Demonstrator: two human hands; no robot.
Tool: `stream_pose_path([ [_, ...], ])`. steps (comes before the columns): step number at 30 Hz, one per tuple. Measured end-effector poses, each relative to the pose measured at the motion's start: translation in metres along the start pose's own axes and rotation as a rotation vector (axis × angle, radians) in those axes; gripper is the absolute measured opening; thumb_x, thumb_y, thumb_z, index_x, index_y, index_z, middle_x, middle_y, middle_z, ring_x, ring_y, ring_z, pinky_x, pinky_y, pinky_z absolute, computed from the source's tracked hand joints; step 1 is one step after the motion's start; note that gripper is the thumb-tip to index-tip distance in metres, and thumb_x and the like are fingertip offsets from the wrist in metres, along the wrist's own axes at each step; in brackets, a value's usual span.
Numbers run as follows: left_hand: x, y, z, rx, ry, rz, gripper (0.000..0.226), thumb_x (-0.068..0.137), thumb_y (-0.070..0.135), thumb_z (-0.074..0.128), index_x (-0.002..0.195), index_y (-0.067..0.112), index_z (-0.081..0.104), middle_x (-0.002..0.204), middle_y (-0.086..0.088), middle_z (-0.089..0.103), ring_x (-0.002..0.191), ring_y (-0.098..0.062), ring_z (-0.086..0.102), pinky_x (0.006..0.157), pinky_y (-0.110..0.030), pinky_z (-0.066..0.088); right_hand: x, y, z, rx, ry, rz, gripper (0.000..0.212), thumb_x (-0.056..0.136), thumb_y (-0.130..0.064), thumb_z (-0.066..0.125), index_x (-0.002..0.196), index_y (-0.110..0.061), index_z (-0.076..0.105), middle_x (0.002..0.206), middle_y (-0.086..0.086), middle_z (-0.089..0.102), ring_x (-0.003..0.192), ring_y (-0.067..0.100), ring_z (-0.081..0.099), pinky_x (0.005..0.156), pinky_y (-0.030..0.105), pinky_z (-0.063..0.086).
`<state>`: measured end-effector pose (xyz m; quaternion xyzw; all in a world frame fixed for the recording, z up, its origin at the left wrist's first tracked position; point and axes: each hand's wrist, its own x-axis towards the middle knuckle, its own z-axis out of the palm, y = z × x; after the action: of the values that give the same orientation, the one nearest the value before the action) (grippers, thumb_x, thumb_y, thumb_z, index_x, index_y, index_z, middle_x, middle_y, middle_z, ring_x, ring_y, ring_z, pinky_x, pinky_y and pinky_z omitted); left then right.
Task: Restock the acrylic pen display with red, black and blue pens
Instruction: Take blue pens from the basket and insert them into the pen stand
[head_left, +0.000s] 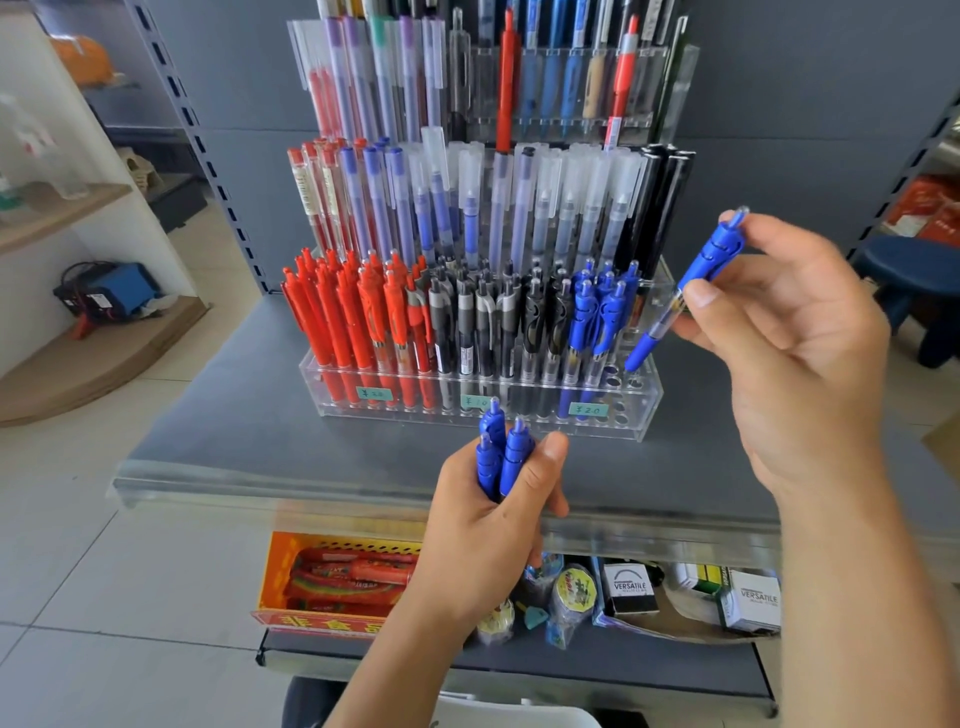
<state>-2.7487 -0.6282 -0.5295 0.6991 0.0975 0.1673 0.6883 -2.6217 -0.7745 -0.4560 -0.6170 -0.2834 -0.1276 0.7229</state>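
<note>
A clear acrylic pen display (644, 410) stands on a grey shelf. Its front row holds red pens (343, 317) on the left, black pens (488, 317) in the middle and blue pens (597, 317) on the right, with open holes at the far right. My left hand (493, 525) grips a bundle of three blue pens (501, 452) upright, just in front of the display. My right hand (789, 338) pinches a single blue pen (696, 270), tilted, its tip just above the open holes at the display's right end.
Higher tiers of the display hold capped red, blue, clear and black pens (467, 202). The grey shelf (249, 431) has a clear front lip. Below it sit an orange basket (275, 566) of snacks and small boxes (631, 590). A blue stool (914, 280) stands at right.
</note>
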Motion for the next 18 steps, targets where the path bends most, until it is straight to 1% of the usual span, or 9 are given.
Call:
stream_pose_path([
  [6,-0.0010,0.0051,0.0014,0.002,0.005,0.011,0.053,0.096,0.045,0.059,0.066,0.001,0.056,0.043,0.006,0.046,0.038,-0.016,0.041,0.046,-0.034,0.042,-0.0007,0.0060,0.0045,0.012,-0.003,0.005,0.041,0.093,0.001,0.066,0.116,-0.032,0.064,0.095,-0.003,0.070,0.091,0.022,0.067,0.078,0.036,0.060],
  [8,-0.0011,0.0062,0.0016,0.001,0.007,0.014,0.051,0.095,0.044,0.058,0.066,0.002,0.055,0.044,0.006,0.047,0.038,-0.016,0.041,0.046,-0.036,0.042,-0.0007,0.0064,0.0054,0.013,0.009,0.000,0.041,0.093,0.002,0.066,0.116,-0.032,0.064,0.095,-0.004,0.070,0.091,0.021,0.067,0.077,0.035,0.060],
  [13,-0.0014,0.0087,0.0022,0.002,0.003,0.022,0.055,0.097,0.043,0.056,0.070,-0.005,0.054,0.044,0.007,0.050,0.038,-0.014,0.042,0.047,-0.033,0.042,-0.0001,0.0071,0.0047,-0.012,0.036,-0.017,0.036,0.093,0.000,0.067,0.119,-0.025,0.063,0.098,0.003,0.070,0.091,0.022,0.067,0.087,0.052,0.060],
  [18,-0.0019,0.0088,0.0018,0.002,0.000,0.024,0.055,0.097,0.043,0.056,0.069,-0.004,0.055,0.043,0.007,0.049,0.038,-0.014,0.042,0.047,-0.033,0.043,-0.0011,0.0084,0.0039,-0.028,0.039,-0.006,0.039,0.092,-0.003,0.069,0.114,-0.035,0.066,0.096,-0.004,0.072,0.094,0.022,0.068,0.089,0.057,0.058],
])
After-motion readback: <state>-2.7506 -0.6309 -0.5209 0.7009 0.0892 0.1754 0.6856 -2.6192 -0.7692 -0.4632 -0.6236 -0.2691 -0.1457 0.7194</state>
